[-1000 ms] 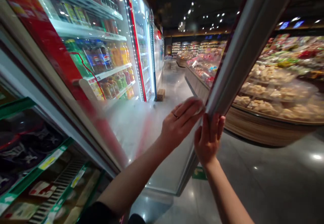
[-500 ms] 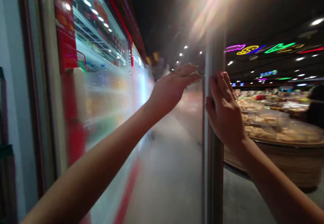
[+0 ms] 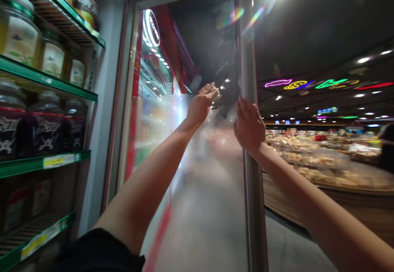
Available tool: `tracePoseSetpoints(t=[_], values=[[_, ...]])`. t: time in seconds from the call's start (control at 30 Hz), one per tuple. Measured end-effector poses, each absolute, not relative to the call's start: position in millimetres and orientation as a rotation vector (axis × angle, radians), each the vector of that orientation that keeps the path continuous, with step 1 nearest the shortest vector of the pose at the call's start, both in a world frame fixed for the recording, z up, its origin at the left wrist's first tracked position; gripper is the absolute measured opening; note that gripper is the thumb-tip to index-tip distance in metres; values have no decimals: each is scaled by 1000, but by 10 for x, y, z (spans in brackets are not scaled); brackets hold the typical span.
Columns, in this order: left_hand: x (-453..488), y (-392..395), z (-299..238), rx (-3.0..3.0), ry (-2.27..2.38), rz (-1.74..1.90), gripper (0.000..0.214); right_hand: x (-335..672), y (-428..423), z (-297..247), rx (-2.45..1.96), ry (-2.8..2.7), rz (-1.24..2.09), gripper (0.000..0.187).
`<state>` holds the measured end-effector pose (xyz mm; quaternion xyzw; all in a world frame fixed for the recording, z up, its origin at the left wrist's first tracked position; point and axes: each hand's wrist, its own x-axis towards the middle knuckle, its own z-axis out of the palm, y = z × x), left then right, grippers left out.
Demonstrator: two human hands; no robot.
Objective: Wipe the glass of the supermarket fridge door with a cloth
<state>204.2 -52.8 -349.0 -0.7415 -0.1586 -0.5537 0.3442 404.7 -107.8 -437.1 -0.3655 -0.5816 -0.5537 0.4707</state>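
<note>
My left hand [image 3: 198, 107] reaches to the fogged glass door [image 3: 215, 198] with its fingers against the pane. A pale crumpled cloth or tissue [image 3: 216, 94] shows at the fingertips, partly hidden by them. The pane is streaked and clearer above this hand, while a white haze covers it lower down. My right hand [image 3: 250, 126] holds the outer edge of the grey door frame [image 3: 250, 190], fingers pointing up along it. The door stands swung out from the refrigerated cabinet [image 3: 98, 128] on the left.
Green-edged shelves [image 3: 46, 77] hold several bottles, including dark purple ones [image 3: 46, 122]. Through the pane shows a red-framed lit cooler [image 3: 156, 71]. On the right is a round display stand [image 3: 308, 200] with packaged goods [image 3: 323, 157]. A dark figure [image 3: 387, 145] is at the right edge.
My view has turned left, bringing the bottle shelves in. My left hand has moved left along the pane, away from the frame. My right hand stays on the door frame.
</note>
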Motion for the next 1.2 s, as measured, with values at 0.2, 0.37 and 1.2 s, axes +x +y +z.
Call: tracePoseSetpoints(t=[0.2,0.37,1.2], values=[[1903,-797,-3616,-1891,-432,-1463,59,3832,-1351,-4322,-814,-1568,-1384,68],[1701,-859,-3542,-1913,-522,-1457,54,3852,-1484,-4371,-793,-1643,-1407,71],[1074,-466,-3600,-1874,-700,-1313,47,3219,-889,-4205,-794,-1834,-1298,67]])
